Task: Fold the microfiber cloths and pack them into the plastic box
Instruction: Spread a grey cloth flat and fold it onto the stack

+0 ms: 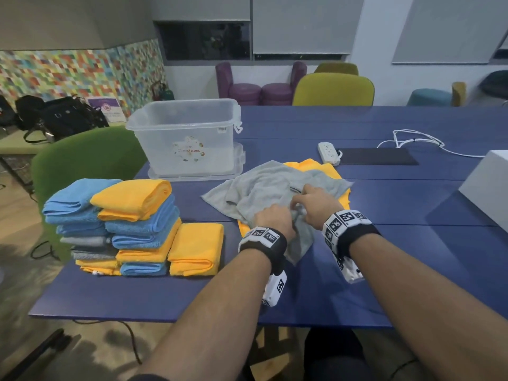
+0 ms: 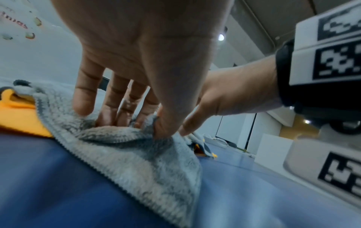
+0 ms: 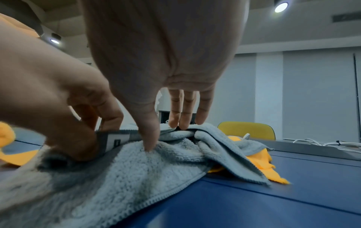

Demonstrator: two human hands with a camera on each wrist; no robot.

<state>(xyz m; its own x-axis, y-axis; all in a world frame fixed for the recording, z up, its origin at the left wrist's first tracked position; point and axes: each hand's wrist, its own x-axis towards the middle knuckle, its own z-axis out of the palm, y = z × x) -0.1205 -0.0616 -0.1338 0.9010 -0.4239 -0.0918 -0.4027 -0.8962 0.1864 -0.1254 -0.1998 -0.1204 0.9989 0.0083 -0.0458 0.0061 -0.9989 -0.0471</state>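
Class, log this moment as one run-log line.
left hand: pinches grey cloth | right hand: pinches cloth | box: empty

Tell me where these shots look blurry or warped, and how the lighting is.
Head view: wide-angle bending at the edges, floor smeared at lower left, dim even light, sharp on the grey cloth. Left wrist view: left hand soft, right hand's marker band blurred. Right wrist view: left hand at the picture's left smeared, ceiling lamps glaring.

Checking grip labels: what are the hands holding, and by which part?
Both the left hand and right hand pinch the grey cloth at its near hemmed edge.
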